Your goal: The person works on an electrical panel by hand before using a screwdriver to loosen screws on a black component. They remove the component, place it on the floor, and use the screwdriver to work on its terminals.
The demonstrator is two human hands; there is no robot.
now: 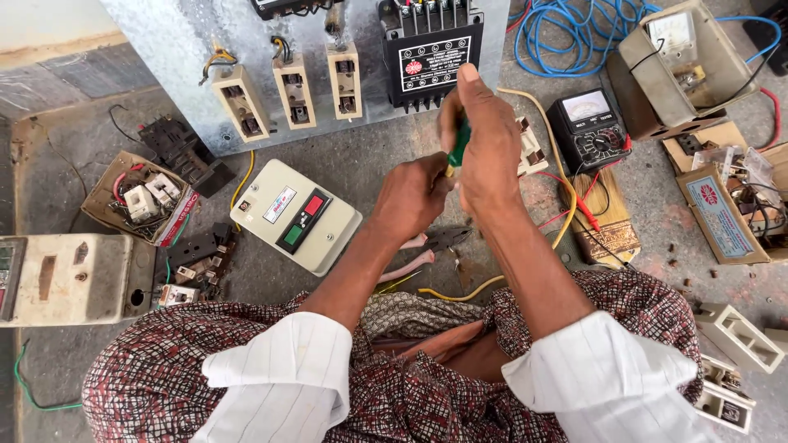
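Head view, looking down at a person seated on a grey concrete floor [74, 361], knees in a red patterned cloth, white striped sleeves.

Right hand [484, 152] is raised in front of the grey metal panel [164, 49], grip closed round a green-handled screwdriver [458, 141]; thumb points up toward the black boxy contactor with a red-and-white label [431, 61] mounted on the panel. Whether the tip touches anything is hidden by the hand.

Left hand [413, 195] sits just below and left of the right, fingers curled shut at the lower end of the screwdriver; what exactly it pinches can't be told.

Left of the contactor, three cream fuse holders [294, 89] are fixed to the panel.

On the floor below the hands: pliers with pale pink handles [423, 250] and a yellow wire [460, 291].

Left of the hands: cream starter box with one red and one green button [295, 217].

Right of the hands: black analogue multimeter [589, 127] with red leads, lying above a wooden brush-like block [611, 226].

Top right: coil of blue cable [566, 37] and a beige meter box [677, 61].

Far left: open cardboard box of switch parts [139, 201] and a worn cream metal enclosure [74, 279].
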